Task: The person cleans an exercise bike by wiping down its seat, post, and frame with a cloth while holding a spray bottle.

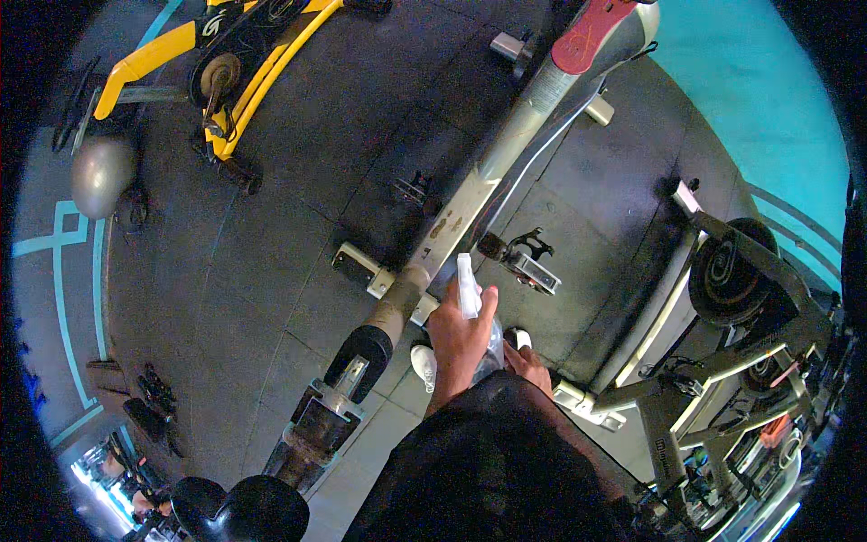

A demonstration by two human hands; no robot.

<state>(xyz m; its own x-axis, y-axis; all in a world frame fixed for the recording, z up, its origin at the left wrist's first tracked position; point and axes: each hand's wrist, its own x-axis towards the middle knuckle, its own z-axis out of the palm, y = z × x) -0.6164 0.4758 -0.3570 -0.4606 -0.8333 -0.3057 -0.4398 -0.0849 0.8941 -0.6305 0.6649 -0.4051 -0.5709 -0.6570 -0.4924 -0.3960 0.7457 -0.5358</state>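
My left hand (459,341) is wrapped round a spray bottle with a white trigger head (468,287) and a clear body (492,354). Close against the lower part of that bottle is my right hand (531,370), its fingers curled and partly hidden; what they hold, if anything, does not show. Just beyond the hands, an exercise bike's long pale frame (461,217), scuffed and worn, runs from the lower left to the upper right. The bike's pedal (535,271) sticks out to the right of its frame, ahead of the spray head.
A black saddle (244,510) is at the lower left. Another bike with a dark flywheel (733,271) stands close on the right. Far left are a yellow bike (149,68) and a grey ball (104,176). My white shoe (424,363) rests on dark floor tiles (271,298).
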